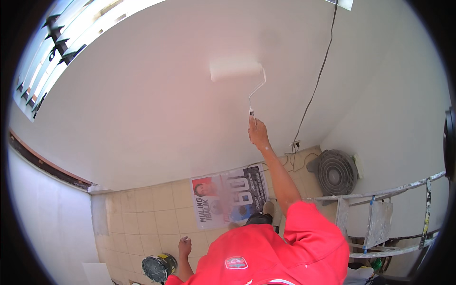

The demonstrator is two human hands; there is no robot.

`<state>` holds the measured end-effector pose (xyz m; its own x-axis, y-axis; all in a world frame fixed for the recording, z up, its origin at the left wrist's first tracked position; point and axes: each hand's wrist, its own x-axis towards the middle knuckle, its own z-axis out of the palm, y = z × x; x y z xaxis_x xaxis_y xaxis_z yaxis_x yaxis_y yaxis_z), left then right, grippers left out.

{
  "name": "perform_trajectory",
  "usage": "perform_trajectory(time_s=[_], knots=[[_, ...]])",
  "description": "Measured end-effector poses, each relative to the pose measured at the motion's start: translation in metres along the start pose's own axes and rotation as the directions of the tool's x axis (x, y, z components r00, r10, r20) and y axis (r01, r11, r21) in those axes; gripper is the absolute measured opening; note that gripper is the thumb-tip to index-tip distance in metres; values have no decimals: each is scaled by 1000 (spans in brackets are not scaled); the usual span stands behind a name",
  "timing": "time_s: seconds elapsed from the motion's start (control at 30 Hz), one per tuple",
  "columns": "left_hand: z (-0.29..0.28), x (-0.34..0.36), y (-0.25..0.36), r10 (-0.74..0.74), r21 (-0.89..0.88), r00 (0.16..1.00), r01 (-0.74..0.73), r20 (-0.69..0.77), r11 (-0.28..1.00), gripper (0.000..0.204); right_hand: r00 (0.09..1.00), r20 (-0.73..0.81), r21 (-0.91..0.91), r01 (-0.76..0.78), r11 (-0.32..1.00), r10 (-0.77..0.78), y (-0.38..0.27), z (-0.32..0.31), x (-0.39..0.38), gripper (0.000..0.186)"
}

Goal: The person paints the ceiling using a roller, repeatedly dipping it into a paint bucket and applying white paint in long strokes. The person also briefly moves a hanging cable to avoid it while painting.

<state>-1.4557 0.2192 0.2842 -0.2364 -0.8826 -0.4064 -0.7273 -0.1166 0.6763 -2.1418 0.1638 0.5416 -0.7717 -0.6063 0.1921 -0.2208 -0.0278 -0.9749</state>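
Note:
My right hand (259,133) is wrapped round the handle of a paint roller (235,71), with the arm stretched out toward the wall. The roller's white, wide sleeve lies against the pale wall (156,109), and its bent wire frame (259,87) runs down to the grip. My left hand (185,245) hangs low at my side, its fingers curled in and nothing visible in them. Just beside it, to the left, stands a paint-smeared can (160,267) with a dark top and a yellow band; its contents cannot be made out.
A printed poster sheet (230,197) covers part of the tiled floor (142,216) by the wall. At the right are a grey fan (336,173) and a paint-spattered ladder (380,223). A dark cord (319,76) runs down the wall to an outlet (295,143). Louvred window (59,50) upper left.

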Motion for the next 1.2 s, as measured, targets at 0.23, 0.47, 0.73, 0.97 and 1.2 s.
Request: perform_trajectory(time_s=[0.23,0.47,0.73,0.97,1.2], knots=[[-11,20,33,37,-14,999,-37,22,999,46,977,-40,-60,207,977,-209,-7,-8,9,49],[-14,29,35,76,-20,996,-77,-52,997,43,996,-35,180,86,980,-81,-190,-16,43,50],[-2,22,19,75,-3,997,-75,-5,997,47,999,33,194,-12,981,6,-239,-37,58,50],[-6,-6,26,-22,12,999,22,32,1000,47,993,12,-84,118,989,-118,-30,-29,20,51],[-26,-17,19,-51,79,999,50,10,996,46,986,-30,-192,-167,967,164,88,-10,-58,51]])
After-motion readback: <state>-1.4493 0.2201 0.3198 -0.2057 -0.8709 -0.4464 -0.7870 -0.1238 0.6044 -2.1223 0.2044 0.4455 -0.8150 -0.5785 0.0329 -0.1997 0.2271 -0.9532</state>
